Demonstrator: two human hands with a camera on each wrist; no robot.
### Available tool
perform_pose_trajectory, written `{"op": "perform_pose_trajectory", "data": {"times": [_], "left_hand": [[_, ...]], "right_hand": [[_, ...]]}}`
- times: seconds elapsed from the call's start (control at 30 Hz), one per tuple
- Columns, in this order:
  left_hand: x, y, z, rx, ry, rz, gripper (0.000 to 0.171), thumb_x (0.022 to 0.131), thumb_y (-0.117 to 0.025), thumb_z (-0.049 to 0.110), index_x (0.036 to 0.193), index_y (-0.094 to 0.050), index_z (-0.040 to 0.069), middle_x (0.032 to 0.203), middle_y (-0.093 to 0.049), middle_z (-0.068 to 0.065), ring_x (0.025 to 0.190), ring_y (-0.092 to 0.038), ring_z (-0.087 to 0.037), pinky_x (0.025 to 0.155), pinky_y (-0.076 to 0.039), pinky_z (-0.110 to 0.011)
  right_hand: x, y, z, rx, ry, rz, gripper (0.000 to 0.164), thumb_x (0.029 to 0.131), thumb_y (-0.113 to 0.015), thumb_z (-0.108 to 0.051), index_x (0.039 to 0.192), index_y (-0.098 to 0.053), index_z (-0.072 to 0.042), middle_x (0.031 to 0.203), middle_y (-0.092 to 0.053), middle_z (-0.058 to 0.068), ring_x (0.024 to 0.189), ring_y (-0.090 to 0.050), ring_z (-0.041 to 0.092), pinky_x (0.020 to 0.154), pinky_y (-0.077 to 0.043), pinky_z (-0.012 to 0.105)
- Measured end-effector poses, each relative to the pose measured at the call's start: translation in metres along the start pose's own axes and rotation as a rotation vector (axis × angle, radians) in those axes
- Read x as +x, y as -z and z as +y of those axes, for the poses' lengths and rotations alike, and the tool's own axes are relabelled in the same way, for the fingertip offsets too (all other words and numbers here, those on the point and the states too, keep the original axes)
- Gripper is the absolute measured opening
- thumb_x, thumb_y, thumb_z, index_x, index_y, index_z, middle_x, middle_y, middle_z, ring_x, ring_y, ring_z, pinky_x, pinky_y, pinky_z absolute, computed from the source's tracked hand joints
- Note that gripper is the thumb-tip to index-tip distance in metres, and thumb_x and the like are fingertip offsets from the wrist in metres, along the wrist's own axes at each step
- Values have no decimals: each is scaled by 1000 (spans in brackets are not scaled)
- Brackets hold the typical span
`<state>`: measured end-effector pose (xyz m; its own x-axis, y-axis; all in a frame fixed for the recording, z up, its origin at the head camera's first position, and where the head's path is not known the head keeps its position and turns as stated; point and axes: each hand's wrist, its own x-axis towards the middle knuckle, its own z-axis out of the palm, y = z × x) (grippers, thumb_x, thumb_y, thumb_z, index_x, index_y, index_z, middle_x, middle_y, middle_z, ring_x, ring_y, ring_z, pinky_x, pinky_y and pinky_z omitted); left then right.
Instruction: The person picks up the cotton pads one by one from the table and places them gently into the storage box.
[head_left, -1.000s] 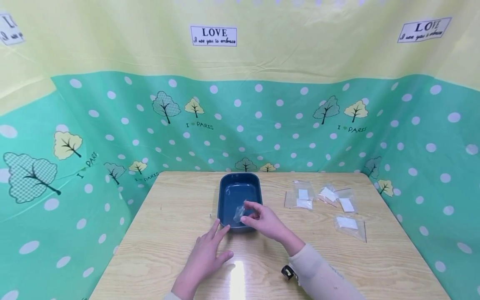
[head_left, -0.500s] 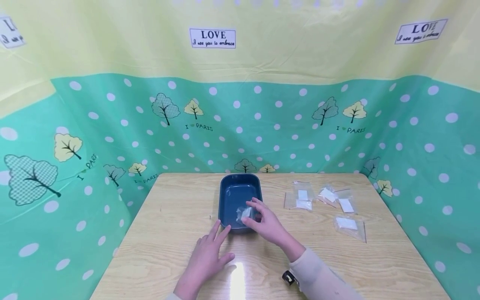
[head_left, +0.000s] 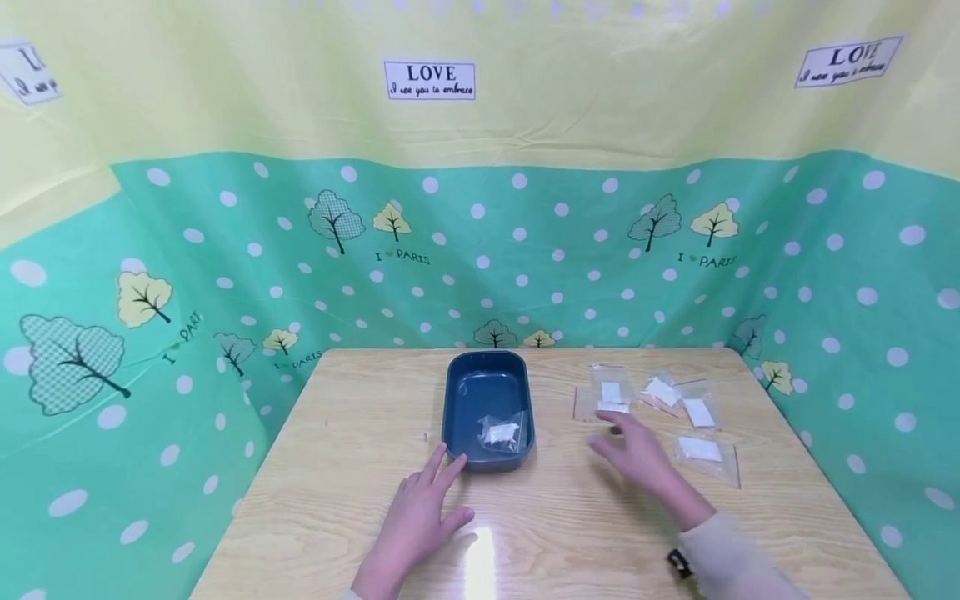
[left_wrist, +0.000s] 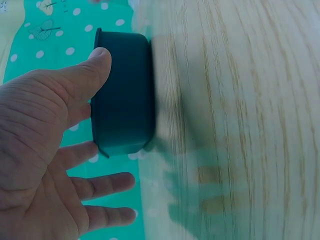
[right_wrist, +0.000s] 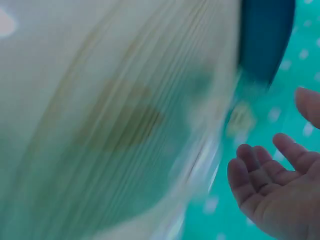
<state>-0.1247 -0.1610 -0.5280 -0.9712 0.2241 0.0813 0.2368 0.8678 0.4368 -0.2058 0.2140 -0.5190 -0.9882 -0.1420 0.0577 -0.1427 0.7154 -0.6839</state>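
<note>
A dark blue rectangular tray (head_left: 467,402) stands on the table. In its near right part lies a small clear zip bag (head_left: 502,432) with something white inside. My left hand (head_left: 416,521) is at the tray's near left corner, its fingers spread and fingertips at the rim. The left wrist view shows that hand (left_wrist: 45,135) beside the tray's outer wall (left_wrist: 122,95). To the right of the tray my right hand (head_left: 645,458) is over the table with nothing in it, fingers loosely bent. It is nearest to a pair of overlapping clear bags (head_left: 609,385) with white contents.
More clear bags with white contents lie on the right: one crumpled bag (head_left: 662,392), a bag beside it (head_left: 698,412) and a nearer bag (head_left: 701,450). The wooden table (head_left: 352,408) meets a green and yellow patterned cloth (head_left: 517,250) at its back and sides.
My right hand let go of the small zip bag inside the tray and moved right, out over the table near the other bags. The left hand stayed at the tray's corner.
</note>
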Motion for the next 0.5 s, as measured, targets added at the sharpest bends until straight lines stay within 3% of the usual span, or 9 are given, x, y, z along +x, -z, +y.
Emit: {"op": "perform_pose_trajectory", "data": {"times": [0.1, 0.2, 0.33, 0.5], "left_hand": [[0, -2, -1, -13, 3, -5, 82, 90, -83, 46, 161, -49, 21, 175, -31, -20, 136, -57, -55, 119, -40, -75], [0, -1, -1, -13, 0, -4, 82, 90, -83, 46, 161, -49, 20, 175, -31, -21, 135, -58, -55, 117, -43, -74], [-1, 0, 0, -13, -2, -2, 83, 90, -83, 45, 161, -49, 20, 174, -31, -21, 133, -59, -55, 114, -45, -74], [0, -1, 1, -18, -3, -2, 82, 90, -84, 44, 161, -49, 20, 174, -32, -21, 132, -59, -56, 112, -47, -74]], "right_hand": [[-8, 31, 35, -227, -46, 17, 61, 103, -70, -29, 152, -53, 2, 151, -56, 33, 132, -58, 56, 106, -53, 70], [-15, 58, 63, -366, -112, 0, 63, 100, -72, -30, 149, -54, 7, 148, -54, 40, 133, -53, 62, 105, -50, 75], [-25, 77, 88, -441, -153, -45, 67, 95, -78, -34, 144, -58, 7, 144, -54, 43, 129, -53, 65, 99, -53, 75], [-32, 78, 100, -477, -166, -82, 63, 94, -79, -34, 142, -62, 4, 141, -56, 42, 125, -55, 65, 92, -55, 75]]}}
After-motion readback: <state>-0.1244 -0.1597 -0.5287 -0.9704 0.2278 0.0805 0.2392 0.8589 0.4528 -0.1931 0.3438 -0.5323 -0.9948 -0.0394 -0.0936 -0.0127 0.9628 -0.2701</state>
